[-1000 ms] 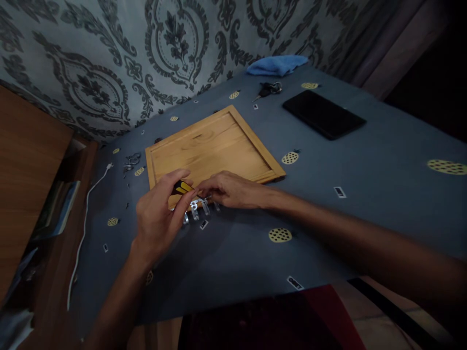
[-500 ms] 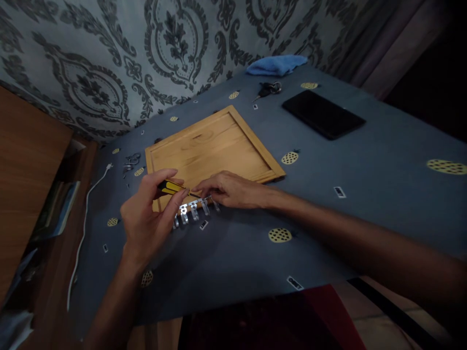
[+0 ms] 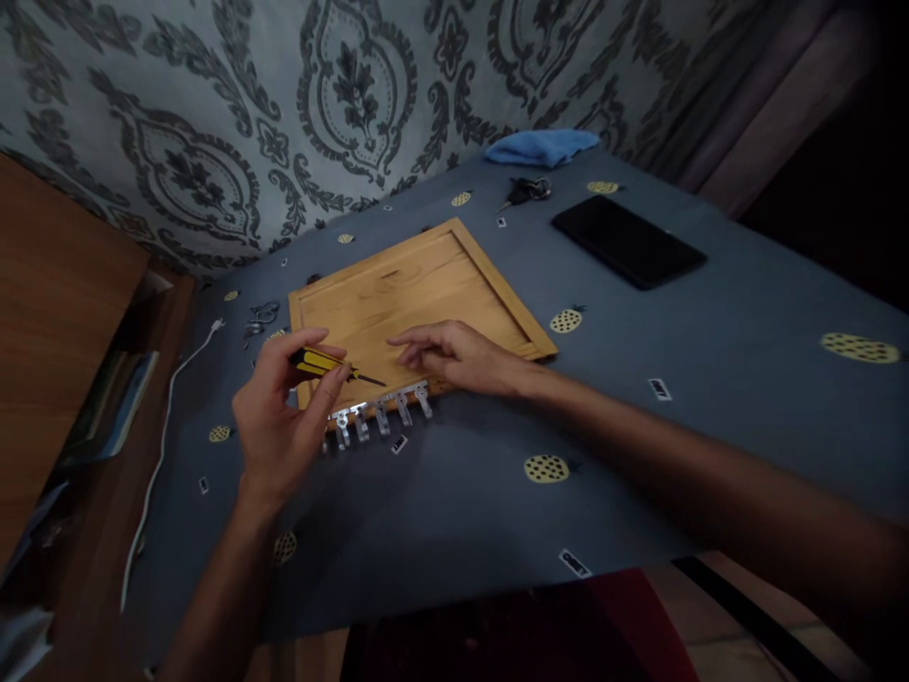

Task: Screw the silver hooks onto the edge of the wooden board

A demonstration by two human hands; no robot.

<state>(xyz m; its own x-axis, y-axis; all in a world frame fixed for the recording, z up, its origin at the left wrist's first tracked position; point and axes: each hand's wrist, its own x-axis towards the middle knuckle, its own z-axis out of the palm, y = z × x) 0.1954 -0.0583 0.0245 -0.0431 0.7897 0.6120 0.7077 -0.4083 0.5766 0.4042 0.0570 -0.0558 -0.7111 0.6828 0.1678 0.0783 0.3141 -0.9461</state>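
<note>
Between the thumb and fingers of my left hand [image 3: 284, 407] is a yellow and black screwdriver [image 3: 319, 363], its thin shaft pointing right over the near edge of a framed wooden panel [image 3: 376, 313]. Along that edge runs a metal hook rail [image 3: 383, 409] with several hooks hanging toward me; its left end is partly hidden behind my left hand. My right hand [image 3: 461, 358] hovers over the panel's near right part, fingers stretched out and apart, just above the rail's right end. I see nothing in it.
At the back right lie a black tablet-like slab [image 3: 629, 239], keys [image 3: 524, 192] and a blue cloth [image 3: 543, 147]. Small metal pieces [image 3: 261, 317] sit left of the panel. A white cable [image 3: 167, 445] runs along the table's left side, beside a shelf with books [image 3: 117, 412].
My right hand has lifted off the rail and its fingers have opened. My left hand has drawn the screwdriver slightly left, leaving its tip and more of the rail in sight.
</note>
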